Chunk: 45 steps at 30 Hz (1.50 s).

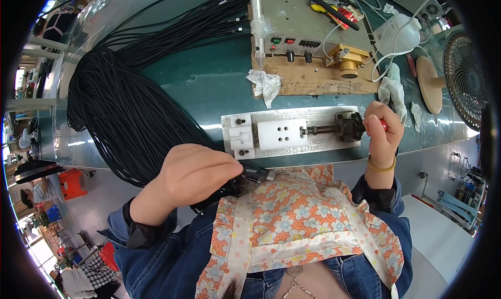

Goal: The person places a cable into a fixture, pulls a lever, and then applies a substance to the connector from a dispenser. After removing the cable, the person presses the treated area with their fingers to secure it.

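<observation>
My left hand (195, 174) is closed around the end of a black cable (255, 173), whose connector tip sticks out just below the table's near edge. That cable comes from a large bundle of black cables (120, 111) draped across the green table (209, 80). My right hand (383, 129) grips the red-tipped handle of a dark toggle clamp (347, 126). The clamp sits on a metal jig plate (308, 145) with white blocks (282, 133), lying between my two hands.
Behind the jig stands a grey control box (297, 22) with buttons, on a wooden board (318, 77), with pliers (326, 4) on top. A crumpled cloth (266, 85), a brass fitting (348, 59), a white device (402, 33) and a fan (464, 80) lie around it.
</observation>
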Motion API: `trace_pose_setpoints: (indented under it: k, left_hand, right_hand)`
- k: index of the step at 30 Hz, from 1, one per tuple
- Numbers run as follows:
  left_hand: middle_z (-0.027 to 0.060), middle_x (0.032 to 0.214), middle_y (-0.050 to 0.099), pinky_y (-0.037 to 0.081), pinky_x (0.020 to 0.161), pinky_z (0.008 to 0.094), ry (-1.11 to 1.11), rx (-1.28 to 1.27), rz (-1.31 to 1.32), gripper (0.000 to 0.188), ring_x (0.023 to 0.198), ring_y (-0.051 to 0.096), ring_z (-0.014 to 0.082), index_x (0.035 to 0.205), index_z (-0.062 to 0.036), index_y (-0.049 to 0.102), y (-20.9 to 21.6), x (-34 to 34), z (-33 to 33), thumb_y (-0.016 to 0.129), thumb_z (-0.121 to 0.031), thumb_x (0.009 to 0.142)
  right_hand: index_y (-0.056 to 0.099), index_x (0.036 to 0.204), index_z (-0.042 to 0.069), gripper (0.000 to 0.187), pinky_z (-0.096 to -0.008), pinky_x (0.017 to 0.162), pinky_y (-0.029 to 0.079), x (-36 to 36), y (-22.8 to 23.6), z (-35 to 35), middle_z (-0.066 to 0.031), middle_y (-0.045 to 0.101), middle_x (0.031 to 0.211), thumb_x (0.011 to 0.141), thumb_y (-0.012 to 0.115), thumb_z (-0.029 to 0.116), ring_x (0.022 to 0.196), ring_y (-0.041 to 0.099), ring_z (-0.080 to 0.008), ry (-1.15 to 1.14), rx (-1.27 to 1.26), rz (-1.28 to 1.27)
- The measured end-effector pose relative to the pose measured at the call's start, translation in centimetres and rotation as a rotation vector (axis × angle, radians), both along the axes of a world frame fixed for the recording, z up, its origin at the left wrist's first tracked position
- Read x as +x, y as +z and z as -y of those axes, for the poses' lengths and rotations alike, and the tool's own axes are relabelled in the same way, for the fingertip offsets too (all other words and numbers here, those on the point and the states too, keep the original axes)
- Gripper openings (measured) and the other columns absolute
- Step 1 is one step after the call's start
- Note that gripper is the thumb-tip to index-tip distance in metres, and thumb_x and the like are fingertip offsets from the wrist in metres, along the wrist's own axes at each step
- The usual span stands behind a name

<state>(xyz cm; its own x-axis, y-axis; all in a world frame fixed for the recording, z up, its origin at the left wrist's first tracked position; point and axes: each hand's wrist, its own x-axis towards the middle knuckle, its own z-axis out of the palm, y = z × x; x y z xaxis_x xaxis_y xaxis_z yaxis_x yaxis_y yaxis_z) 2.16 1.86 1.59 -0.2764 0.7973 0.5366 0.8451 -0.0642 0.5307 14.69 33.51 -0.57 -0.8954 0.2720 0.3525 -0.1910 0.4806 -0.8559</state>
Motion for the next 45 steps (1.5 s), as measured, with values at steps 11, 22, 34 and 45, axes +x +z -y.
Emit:
trace_pose_setpoints:
  k: [11,22,34,45]
  left_hand:
    - [0.0020,0.067,0.041,0.042,0.047,0.0283,0.122,-0.526,-0.273,0.043,0.054,0.049,0.0145,0.107,-0.0103,0.063,-0.8,-0.9,0.9,0.062,-0.005,0.064]
    - [0.0022,0.067,0.041,0.043,0.048,0.0296,0.155,-0.521,-0.227,0.045,0.054,0.048,0.0165,0.109,-0.0099,0.062,-1.2,-0.9,2.4,0.062,-0.004,0.064]
    - [0.0058,0.081,0.051,0.044,0.056,0.0317,0.176,-0.439,-0.214,0.044,0.064,0.053,0.0206,0.108,-0.0077,0.062,-0.9,-0.5,1.0,0.062,-0.003,0.065]
    - [0.0068,0.088,0.053,0.044,0.061,0.0329,0.106,-0.468,-0.185,0.043,0.072,0.053,0.0216,0.107,-0.0087,0.063,-0.8,-0.8,0.7,0.061,-0.002,0.065]
  right_hand:
    - [0.044,0.062,0.004,0.026,-0.0289,0.049,0.025,0.8,-0.6,-2.0,-0.0009,0.037,0.055,0.086,0.045,0.015,0.051,0.033,-0.0138,-0.168,-0.533,-0.358]
    - [0.047,0.061,0.007,0.024,-0.0342,0.046,0.032,-0.1,0.1,0.3,-0.0076,0.043,0.053,0.071,0.068,0.012,0.050,0.043,-0.0241,-0.086,-0.001,-0.006]
    - [0.050,0.062,0.007,0.022,-0.0330,0.047,0.033,-1.3,-0.2,2.3,-0.0074,0.045,0.054,0.072,0.069,0.013,0.049,0.042,-0.0248,0.081,0.560,0.000]
    - [0.049,0.062,0.003,0.019,-0.0301,0.049,0.033,-0.9,-0.1,1.3,0.0001,0.045,0.055,0.078,0.059,0.005,0.053,0.044,-0.0127,-0.007,0.401,-0.120]
